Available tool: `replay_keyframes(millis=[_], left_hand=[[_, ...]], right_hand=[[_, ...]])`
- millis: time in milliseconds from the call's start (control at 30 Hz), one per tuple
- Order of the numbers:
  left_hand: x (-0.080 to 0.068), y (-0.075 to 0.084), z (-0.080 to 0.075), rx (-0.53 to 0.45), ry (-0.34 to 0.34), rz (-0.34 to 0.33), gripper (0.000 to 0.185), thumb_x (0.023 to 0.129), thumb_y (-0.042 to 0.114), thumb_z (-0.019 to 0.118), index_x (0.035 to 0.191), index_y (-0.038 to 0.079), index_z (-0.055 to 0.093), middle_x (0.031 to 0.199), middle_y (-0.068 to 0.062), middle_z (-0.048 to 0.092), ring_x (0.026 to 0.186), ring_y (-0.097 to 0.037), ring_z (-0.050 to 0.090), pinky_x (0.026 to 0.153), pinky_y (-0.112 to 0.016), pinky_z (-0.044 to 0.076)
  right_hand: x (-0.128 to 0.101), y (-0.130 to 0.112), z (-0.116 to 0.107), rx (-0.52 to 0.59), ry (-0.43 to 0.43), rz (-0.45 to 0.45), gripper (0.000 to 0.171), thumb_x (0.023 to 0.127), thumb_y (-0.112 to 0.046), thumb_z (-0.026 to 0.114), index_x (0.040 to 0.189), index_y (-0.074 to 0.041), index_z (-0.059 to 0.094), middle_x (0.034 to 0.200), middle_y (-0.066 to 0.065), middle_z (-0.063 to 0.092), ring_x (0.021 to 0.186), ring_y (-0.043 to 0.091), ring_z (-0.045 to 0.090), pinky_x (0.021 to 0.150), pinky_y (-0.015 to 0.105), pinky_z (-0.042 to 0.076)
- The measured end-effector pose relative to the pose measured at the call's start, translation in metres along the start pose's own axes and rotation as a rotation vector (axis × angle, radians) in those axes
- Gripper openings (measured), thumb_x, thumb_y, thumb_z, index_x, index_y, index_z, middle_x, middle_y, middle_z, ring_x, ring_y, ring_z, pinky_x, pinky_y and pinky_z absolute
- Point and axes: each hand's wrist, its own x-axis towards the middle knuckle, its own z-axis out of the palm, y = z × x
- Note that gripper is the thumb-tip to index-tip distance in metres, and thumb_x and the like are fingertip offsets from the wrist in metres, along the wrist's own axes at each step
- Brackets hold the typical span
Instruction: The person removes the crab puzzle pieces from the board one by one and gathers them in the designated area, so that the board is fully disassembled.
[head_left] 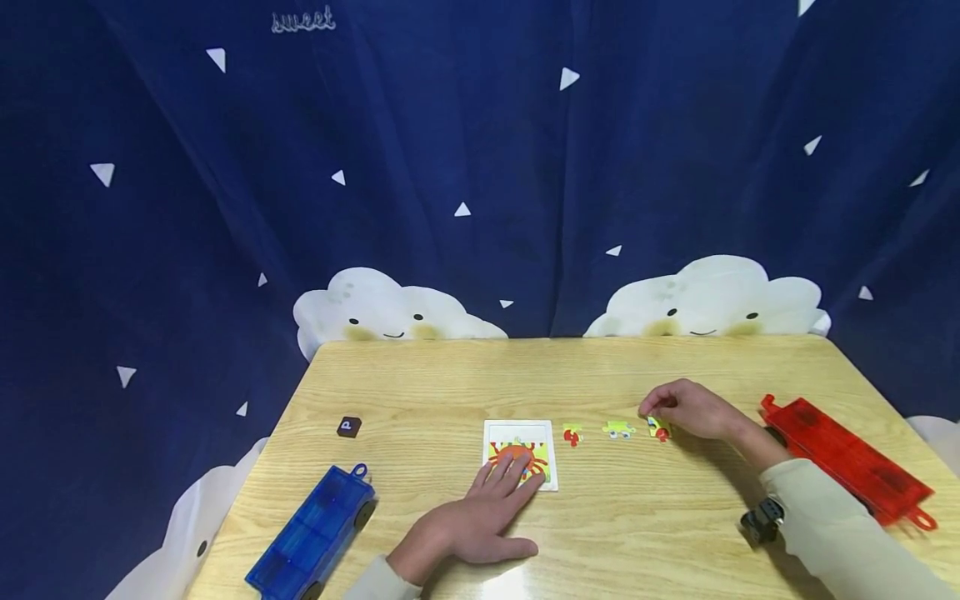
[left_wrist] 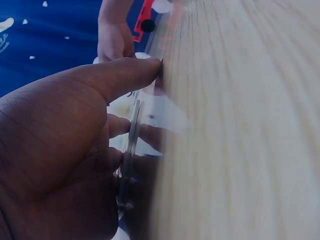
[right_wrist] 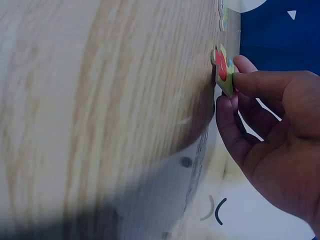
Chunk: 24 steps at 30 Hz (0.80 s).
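Observation:
A white-framed jigsaw puzzle board (head_left: 487,437) with a red crab picture lies on the table in the head view, its top strip bare. My left hand (head_left: 487,518) rests on its lower part, fingers straight and spread, thumb out to the side. Seen from the left wrist, the board (left_wrist: 131,150) is edge-on under the fingertips. To the right, my right hand (head_left: 690,408) pinches a yellow-green and red puzzle piece (right_wrist: 223,69) between thumb and fingers, its edge tilted close over the tabletop. Two loose puzzle pieces, one with red (head_left: 572,435) and one yellow-green (head_left: 618,429), lie between board and right hand.
On the left stand a blue toy wagon (head_left: 311,533) and a small dark block (head_left: 348,427) marked P. A red toy wagon (head_left: 847,454) is beside my right forearm. Behind the wooden table (head_left: 420,375) hangs a dark blue curtain (head_left: 450,125) with clouds.

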Motion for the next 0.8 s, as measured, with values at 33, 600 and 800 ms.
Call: replay_keyframes(millis=[33, 600, 800], left_hand=[[0.0001, -0.0002, 0.0004, 0.003, 0.0, 0.0, 0.086, 0.102, 0.055, 0.054, 0.166, 0.011, 0.016, 0.171, -0.019, -0.001, 0.155, -0.037, -0.005, 0.122, -0.057, 0.005], [0.0018, -0.0002, 0.0006, 0.031, 0.009, 0.005, 0.086, 0.102, 0.055, 0.054, 0.166, 0.011, 0.017, 0.171, -0.019, 0.002, 0.156, -0.036, -0.003, 0.122, -0.057, 0.007], [0.0012, 0.0005, 0.0, 0.013, 0.005, 0.002, 0.086, 0.102, 0.054, 0.055, 0.166, 0.011, 0.017, 0.171, -0.019, 0.001, 0.156, -0.037, -0.004, 0.122, -0.057, 0.006]], right_hand=[[-0.0002, 0.0009, 0.0003, -0.002, 0.0, 0.001, 0.015, 0.097, 0.003, 0.064, 0.099, -0.005, 0.076, 0.098, 0.003, 0.072, 0.089, 0.017, 0.06, 0.075, 0.027, 0.05], [-0.0005, 0.0036, 0.0005, 0.009, 0.012, 0.004, 0.013, 0.097, 0.002, 0.065, 0.098, -0.005, 0.075, 0.096, 0.003, 0.072, 0.086, 0.017, 0.06, 0.071, 0.026, 0.05], [-0.0014, 0.0027, 0.0006, 0.016, 0.012, 0.002, 0.012, 0.097, 0.002, 0.066, 0.098, -0.005, 0.075, 0.095, 0.002, 0.072, 0.087, 0.017, 0.062, 0.071, 0.026, 0.051]])
